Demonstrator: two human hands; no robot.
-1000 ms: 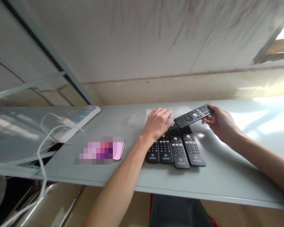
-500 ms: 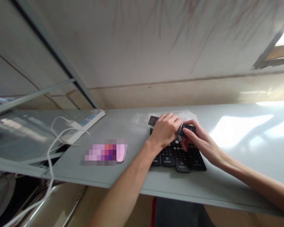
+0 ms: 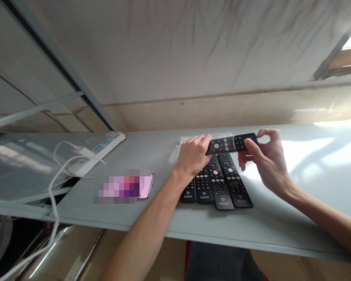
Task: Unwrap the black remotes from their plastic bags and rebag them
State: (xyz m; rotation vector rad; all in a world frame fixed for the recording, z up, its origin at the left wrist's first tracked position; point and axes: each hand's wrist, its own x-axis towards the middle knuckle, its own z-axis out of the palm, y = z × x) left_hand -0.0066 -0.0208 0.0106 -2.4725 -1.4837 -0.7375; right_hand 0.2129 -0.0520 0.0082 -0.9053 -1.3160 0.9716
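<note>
Right hand (image 3: 271, 168): pinching bare right end of black remote (image 3: 233, 143). Left hand (image 3: 193, 155): grasping left end, in clear film (image 3: 221, 145). Long axis left-right, hand to hand, crosswise over four remotes (image 3: 221, 188); equally near both.

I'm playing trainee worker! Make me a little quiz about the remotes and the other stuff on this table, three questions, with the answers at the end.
1. Count: not counting the held remote, how many can you see in the row of remotes on the table?
2. True or false: in the picture, the phone lies between the power strip and the row of remotes.
3. Fill the gap: the left hand and the right hand hold a remote that is partly covered by clear ____.

Key:
1. Four
2. True
3. Plastic
</note>
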